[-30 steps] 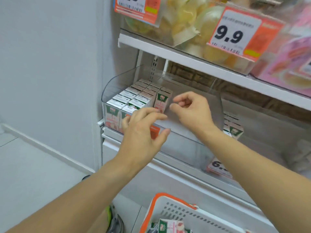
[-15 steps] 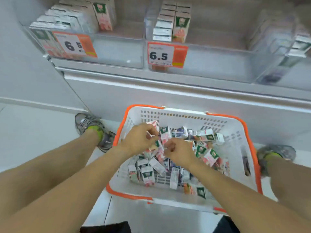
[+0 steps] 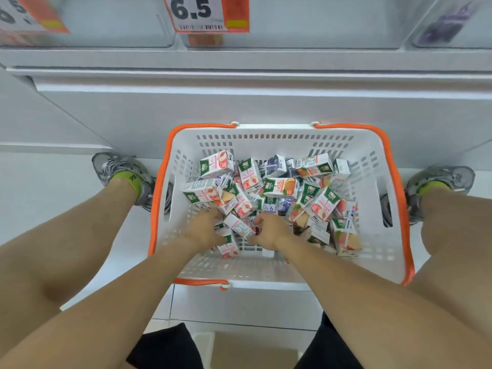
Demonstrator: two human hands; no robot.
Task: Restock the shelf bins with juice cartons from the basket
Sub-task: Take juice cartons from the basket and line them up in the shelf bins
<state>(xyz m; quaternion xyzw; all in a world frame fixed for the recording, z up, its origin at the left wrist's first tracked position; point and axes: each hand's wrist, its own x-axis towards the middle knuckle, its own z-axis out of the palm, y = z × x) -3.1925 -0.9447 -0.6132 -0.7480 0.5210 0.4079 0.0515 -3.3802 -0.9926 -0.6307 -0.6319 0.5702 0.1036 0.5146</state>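
Bright, even light washes my view. My fingers blur inside the basket; above it, the shelf edge bows and price tags smear.

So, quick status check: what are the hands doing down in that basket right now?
Both hands in the basket. Left hand and right hand flank one small carton; grip unclear, blurred. Loose cartons heaped behind. Nothing in the way.

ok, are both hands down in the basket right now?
Yes, the left hand and right hand are both inside the white basket, down among the loose juice cartons.
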